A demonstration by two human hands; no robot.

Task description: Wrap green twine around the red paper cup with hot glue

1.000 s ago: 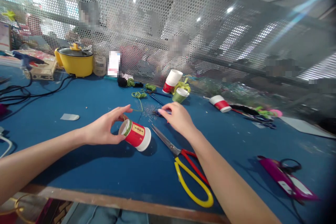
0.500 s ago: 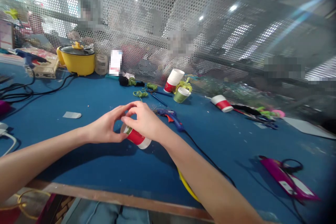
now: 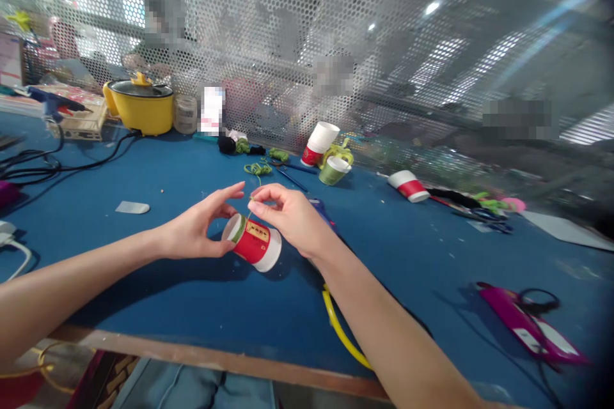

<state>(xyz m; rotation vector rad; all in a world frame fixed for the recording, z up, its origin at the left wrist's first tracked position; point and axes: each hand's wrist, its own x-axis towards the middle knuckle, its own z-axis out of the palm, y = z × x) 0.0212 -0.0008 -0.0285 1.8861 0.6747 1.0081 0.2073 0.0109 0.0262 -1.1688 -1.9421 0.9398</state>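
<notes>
A red and white paper cup (image 3: 256, 244) lies tilted on its side, with a band of green yarn (image 3: 238, 229) wound near its left end. My left hand (image 3: 204, 223) holds that end between thumb and curved fingers, its index finger lifted away. Just above the cup, my right hand (image 3: 283, 211) pinches the green strand, which runs down to the band. Beyond my hands, the strand leads back to a loose tangle of green yarn (image 3: 258, 169). A blue glue gun (image 3: 322, 209) is partly hidden behind my right hand.
Stacked paper cups (image 3: 320, 142), a green-wrapped cup (image 3: 334, 170) and a lying cup (image 3: 409, 186) stand along the mesh partition. A yellow pot (image 3: 144, 108) is at back left. A purple pouch (image 3: 527, 323) lies right. A yellow tube (image 3: 343, 335) curves beside my right forearm.
My right hand has moved right, away from my left fingers, drawing the yarn strand up from the cup. More of the cup's label shows.
</notes>
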